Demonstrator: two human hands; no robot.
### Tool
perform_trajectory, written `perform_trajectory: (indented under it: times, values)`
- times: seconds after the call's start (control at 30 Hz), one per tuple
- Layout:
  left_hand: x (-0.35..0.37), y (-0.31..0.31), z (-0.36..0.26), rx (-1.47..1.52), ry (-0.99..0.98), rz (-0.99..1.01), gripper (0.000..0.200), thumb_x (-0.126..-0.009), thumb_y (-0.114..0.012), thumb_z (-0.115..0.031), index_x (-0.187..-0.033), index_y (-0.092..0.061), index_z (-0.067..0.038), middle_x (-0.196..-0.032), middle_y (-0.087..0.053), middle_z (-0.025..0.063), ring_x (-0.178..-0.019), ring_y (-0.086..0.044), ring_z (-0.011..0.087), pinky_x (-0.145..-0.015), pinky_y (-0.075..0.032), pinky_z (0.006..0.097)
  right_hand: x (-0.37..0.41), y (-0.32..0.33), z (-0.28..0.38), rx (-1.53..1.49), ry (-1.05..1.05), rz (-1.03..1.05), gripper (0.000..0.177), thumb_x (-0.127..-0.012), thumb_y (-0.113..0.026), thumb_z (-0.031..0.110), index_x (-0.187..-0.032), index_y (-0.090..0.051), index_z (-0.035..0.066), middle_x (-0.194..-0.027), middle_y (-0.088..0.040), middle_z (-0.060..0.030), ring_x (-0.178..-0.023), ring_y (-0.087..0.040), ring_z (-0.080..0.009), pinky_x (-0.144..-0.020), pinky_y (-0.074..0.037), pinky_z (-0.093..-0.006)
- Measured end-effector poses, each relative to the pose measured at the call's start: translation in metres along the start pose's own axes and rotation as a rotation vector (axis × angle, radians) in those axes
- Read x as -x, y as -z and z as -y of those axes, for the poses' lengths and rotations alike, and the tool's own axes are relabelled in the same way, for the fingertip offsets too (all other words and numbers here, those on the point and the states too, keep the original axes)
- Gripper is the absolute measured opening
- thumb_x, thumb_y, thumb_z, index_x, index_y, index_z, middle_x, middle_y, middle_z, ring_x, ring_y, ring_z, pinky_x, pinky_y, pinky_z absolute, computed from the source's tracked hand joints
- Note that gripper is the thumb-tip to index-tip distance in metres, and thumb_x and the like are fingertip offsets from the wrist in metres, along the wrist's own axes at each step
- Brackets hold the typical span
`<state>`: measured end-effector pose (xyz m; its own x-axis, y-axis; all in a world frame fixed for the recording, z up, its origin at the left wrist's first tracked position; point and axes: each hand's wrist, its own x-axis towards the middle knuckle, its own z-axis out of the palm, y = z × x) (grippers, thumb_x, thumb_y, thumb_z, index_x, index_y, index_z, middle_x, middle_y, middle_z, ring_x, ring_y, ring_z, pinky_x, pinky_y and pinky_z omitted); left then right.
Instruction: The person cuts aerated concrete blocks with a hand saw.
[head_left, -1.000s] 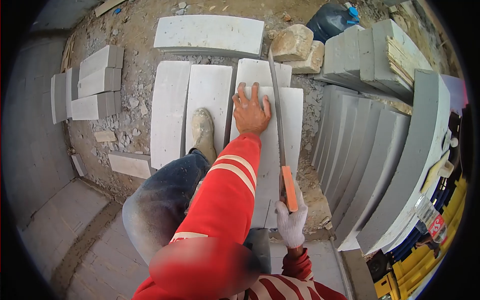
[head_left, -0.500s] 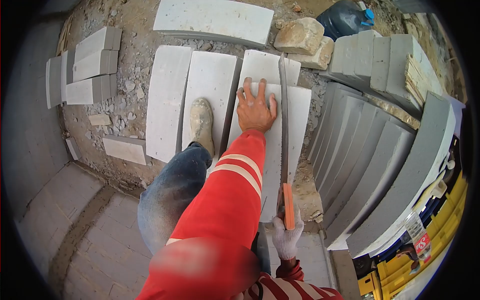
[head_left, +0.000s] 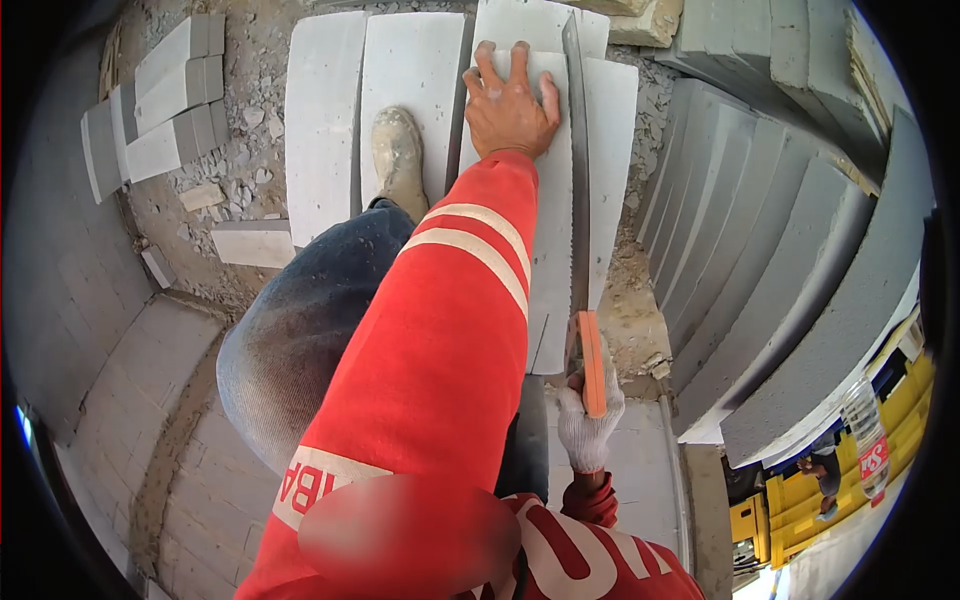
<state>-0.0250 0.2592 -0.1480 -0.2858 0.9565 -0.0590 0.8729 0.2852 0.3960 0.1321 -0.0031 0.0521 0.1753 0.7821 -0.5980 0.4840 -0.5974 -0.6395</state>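
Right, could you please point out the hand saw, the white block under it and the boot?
hand saw (head_left: pixel 578 180), head view, middle of the blade.
white block (head_left: pixel 612 150), head view, bare top right of the blade.
boot (head_left: pixel 397 150), head view, top of the toe.

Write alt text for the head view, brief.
Gloved right hand grips an orange-handled handsaw whose blade runs lengthwise along a white block; the bare left hand presses flat on that block. A dusty boot stands on the neighbouring slab.

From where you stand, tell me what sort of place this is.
Probably an outdoor building site: pale blocks lie on rubble-strewn dirt, curved blocks lean stacked at the right, and the gloved right hand holds a saw against a block.
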Motion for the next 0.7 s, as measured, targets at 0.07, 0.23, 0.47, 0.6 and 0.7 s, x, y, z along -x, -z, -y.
perform_trajectory:
  times: [0.07, 0.23, 0.47, 0.6, 0.7]
  values:
    - [0.002, -0.001, -0.003, -0.003, 0.001, -0.001, 0.045, -0.096, -0.058, -0.036, -0.138, -0.055, -0.019, -0.144, -0.04, 0.0183, -0.119, -0.055, 0.0425, -0.084, -0.058, 0.0538, -0.053, -0.019, 0.001, -0.139, -0.004, 0.004, 0.051, -0.079, -0.072, 0.005, -0.129, -0.063, -0.001, -0.074, -0.062, -0.005, -0.063, -0.061, -0.015, -0.065, -0.054, -0.0285]
    - [0.003, 0.001, -0.002, -0.016, -0.003, -0.005, 0.044, -0.097, -0.056, -0.037, -0.137, -0.056, -0.018, -0.144, -0.041, 0.0195, -0.12, -0.055, 0.0434, -0.085, -0.058, 0.0556, -0.097, -0.047, 0.01, -0.295, 0.068, -0.022, 0.046, -0.085, -0.07, 0.008, -0.129, -0.063, -0.001, -0.076, -0.063, -0.007, -0.066, -0.062, -0.0174, -0.066, -0.054, -0.0293]
    - [0.002, 0.002, -0.005, -0.006, -0.011, -0.024, 0.043, -0.097, -0.057, -0.035, -0.137, -0.055, -0.019, -0.143, -0.041, 0.0196, -0.12, -0.055, 0.0437, -0.085, -0.058, 0.0558, -0.001, -0.013, -0.016, -0.082, -0.028, -0.016, 0.057, -0.078, -0.073, 0.008, -0.133, -0.062, 0.0, -0.073, -0.061, -0.0047, -0.061, -0.059, -0.0154, -0.063, -0.052, -0.0304]
    - [0.001, 0.002, -0.006, -0.015, -0.013, -0.03, 0.045, -0.095, -0.059, -0.036, -0.135, -0.059, -0.016, -0.141, -0.044, 0.0192, -0.116, -0.055, 0.0447, -0.083, -0.058, 0.0524, -0.103, -0.05, 0.0, -0.256, 0.133, -0.039, 0.056, -0.086, -0.076, 0.016, -0.137, -0.06, 0.0, -0.078, -0.064, -0.007, -0.064, -0.061, -0.0201, -0.065, -0.054, -0.0321]
    - [0.007, 0.002, -0.001, -0.034, -0.001, -0.028, 0.043, -0.095, -0.059, -0.035, -0.134, -0.058, -0.016, -0.141, -0.044, 0.0194, -0.117, -0.054, 0.045, -0.083, -0.058, 0.0523, -0.099, -0.045, -0.003, -0.288, 0.078, -0.012, 0.054, -0.087, -0.077, 0.017, -0.136, -0.061, 0.0, -0.078, -0.064, -0.0075, -0.065, -0.061, -0.0203, -0.065, -0.054, -0.0319]
